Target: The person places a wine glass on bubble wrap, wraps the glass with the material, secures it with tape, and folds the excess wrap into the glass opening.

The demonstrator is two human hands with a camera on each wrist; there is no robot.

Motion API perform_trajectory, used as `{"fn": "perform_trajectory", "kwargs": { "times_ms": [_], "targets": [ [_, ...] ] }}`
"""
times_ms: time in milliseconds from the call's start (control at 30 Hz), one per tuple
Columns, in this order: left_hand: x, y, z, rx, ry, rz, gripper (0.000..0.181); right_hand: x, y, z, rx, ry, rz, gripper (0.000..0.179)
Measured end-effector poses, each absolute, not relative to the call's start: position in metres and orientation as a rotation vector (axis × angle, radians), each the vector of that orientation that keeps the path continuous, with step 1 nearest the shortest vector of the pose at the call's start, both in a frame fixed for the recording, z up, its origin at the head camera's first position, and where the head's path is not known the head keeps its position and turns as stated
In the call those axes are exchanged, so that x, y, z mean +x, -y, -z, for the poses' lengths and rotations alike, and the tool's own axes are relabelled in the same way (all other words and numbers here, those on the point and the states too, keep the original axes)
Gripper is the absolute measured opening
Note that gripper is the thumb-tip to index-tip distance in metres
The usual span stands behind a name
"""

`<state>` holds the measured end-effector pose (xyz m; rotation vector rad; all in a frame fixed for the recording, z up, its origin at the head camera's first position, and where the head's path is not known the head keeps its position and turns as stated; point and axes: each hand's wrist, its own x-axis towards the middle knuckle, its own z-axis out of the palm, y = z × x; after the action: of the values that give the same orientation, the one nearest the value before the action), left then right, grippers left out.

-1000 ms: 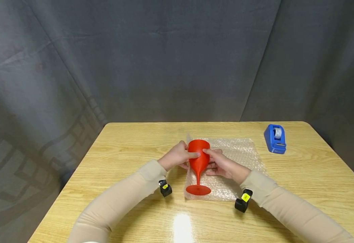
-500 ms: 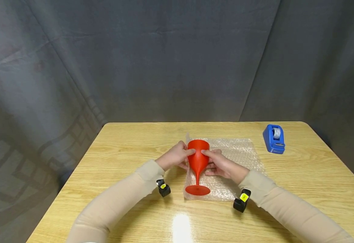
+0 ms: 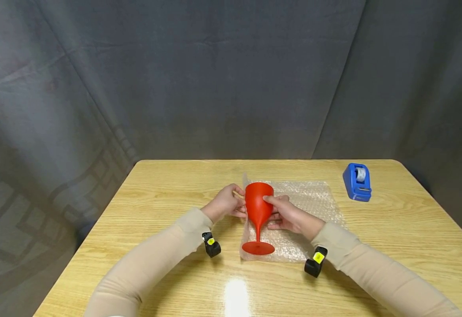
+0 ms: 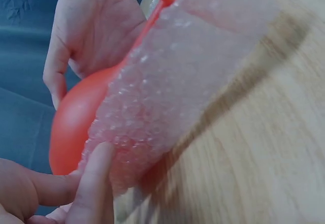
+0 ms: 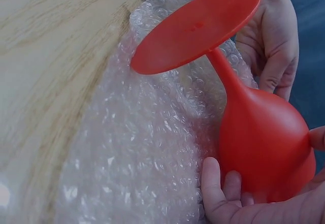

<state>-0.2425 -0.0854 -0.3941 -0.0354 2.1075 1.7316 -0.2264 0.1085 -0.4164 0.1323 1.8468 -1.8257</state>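
Observation:
A red plastic goblet [image 3: 259, 207] lies on its side over a sheet of bubble wrap [image 3: 314, 198], its round foot towards the near side. My right hand [image 3: 292, 213] holds the bowl, thumb on top and fingers curled along its side, as the right wrist view also shows. My left hand [image 3: 227, 202] is at the wrap's left edge, next to the bowl. In the left wrist view, its thumb and a finger pinch the raised bubble wrap [image 4: 152, 97], which stands up along the goblet [image 4: 76, 122]. Part of the left fingertips is hidden behind the wrap.
A blue tape dispenser [image 3: 357, 182] with a roll of clear tape stands at the back right of the wooden table [image 3: 167, 185]. Grey curtains [image 3: 223, 79] hang behind and beside the table. Each wrist carries a small black camera.
My left thumb has come off the goblet's bowl and drawn back left to the wrap's edge. The right hand and the goblet stay nearly where they were.

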Motion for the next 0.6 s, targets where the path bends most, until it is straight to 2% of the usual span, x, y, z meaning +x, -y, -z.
{"fn": "perform_trajectory", "kwargs": {
  "times_ms": [233,400,600],
  "targets": [
    [-0.2447,0.0862,0.4010,-0.126,-2.080,-1.765,0.026,-0.2245,-0.1098,0.4128,0.142,-1.839,1.819,0.050],
    [-0.2439,0.0889,0.4024,-0.115,-2.101,-1.676,0.033,-0.2260,-0.1129,0.4147,0.110,-1.817,1.832,0.052],
    [-0.2426,0.0896,0.4010,-0.079,-2.051,-1.663,0.031,-0.2276,-0.1165,0.4132,0.099,-1.812,1.814,0.046]
  ]
}}
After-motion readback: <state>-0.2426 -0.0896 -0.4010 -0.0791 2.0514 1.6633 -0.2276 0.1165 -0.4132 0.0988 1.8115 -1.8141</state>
